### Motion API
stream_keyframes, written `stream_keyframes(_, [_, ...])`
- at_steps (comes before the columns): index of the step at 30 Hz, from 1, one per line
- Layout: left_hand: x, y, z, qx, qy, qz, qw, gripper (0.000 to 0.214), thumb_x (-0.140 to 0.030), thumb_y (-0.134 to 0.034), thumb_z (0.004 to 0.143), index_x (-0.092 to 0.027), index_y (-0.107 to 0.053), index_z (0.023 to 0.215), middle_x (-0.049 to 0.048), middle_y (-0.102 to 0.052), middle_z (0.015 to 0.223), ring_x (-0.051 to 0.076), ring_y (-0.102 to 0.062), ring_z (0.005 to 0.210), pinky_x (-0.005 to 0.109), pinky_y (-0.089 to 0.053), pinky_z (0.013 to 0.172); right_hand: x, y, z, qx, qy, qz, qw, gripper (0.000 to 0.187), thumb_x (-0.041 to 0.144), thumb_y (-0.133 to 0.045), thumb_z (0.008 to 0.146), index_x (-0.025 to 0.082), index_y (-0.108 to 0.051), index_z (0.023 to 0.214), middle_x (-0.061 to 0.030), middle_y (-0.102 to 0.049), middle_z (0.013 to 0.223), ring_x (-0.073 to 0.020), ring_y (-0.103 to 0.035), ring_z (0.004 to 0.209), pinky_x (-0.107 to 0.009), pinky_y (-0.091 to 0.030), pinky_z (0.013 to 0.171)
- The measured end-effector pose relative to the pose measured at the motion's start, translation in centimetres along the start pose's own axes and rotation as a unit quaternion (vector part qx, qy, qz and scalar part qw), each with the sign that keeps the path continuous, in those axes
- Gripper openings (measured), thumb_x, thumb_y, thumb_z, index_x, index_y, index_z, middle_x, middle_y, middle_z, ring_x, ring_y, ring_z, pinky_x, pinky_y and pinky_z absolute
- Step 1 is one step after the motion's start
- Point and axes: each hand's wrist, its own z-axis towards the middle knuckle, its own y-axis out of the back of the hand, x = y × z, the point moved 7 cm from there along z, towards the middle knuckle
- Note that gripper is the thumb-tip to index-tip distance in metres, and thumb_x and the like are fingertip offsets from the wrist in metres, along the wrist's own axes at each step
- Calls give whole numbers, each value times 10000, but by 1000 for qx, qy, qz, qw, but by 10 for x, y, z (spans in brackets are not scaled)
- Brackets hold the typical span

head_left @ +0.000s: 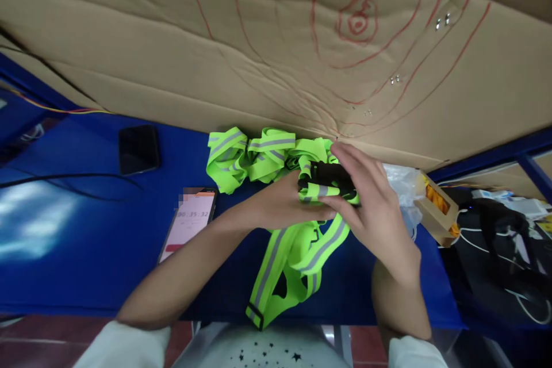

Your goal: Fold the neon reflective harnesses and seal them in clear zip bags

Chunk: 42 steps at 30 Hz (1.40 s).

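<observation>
A neon-green strap harness with grey reflective stripes (297, 253) lies on the blue table (86, 241) and hangs over its near edge. My left hand (280, 204) grips a folded part of it from the left. My right hand (368, 204) is closed over the same part, fingers on a black buckle (328, 173). More bundled green straps (250, 155) lie just behind my hands.
A large cardboard sheet with red pen lines (302, 46) stands behind the table. A dark phone (138, 148) lies at the back left; a lit phone (190, 221) rests nearer my left forearm. A plastic bag (401, 181) and a small carton (437, 207) sit at right.
</observation>
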Motion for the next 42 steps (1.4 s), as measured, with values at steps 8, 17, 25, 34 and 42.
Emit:
stream_keyframes(8, [-5,4,0,66,-11,8,998,498,-291,-882,704,-254,-708,1169,44,-680,1344,278,-578,1330,428,-428,1170,-5,-10,5,-64,35,-52,996,578,381,-635,978,270,-460,1518,-128,-503,1497,-346,-490,1384,-531,-425,1171])
stream_keyframes(17, [10,9,5,-63,-16,41,997,192,-259,-687,855,-171,-680,1026,38,-735,1028,214,-675,987,357,-554,905,-13,-16,4,-12,22,52,998,459,328,-697,951,267,-603,1396,-80,-656,1352,-260,-644,1246,-425,-521,1104])
stream_keyframes(25, [26,0,9,-1,53,10,999,342,-263,-745,821,-161,-686,1142,58,-735,1195,247,-662,1146,405,-507,1036,-16,-6,2,-136,-9,-38,990,125,341,-737,927,217,-730,914,-20,-772,829,-178,-730,763,-324,-548,775])
stream_keyframes(34, [34,2,9,8,87,-16,996,559,-247,-780,800,-214,-627,1336,58,-657,1404,275,-580,1335,447,-425,1158,-34,-1,1,-172,-141,78,972,210,322,-765,881,205,-680,729,48,-654,638,-89,-561,532,-227,-456,527])
stream_keyframes(42, [27,-7,7,55,68,-34,996,425,-310,-771,822,-182,-669,1215,62,-723,1239,263,-641,1204,410,-500,1049,-40,-6,3,-90,-151,115,978,309,357,-623,986,272,-637,1283,-61,-711,1062,-198,-701,844,-347,-606,703])
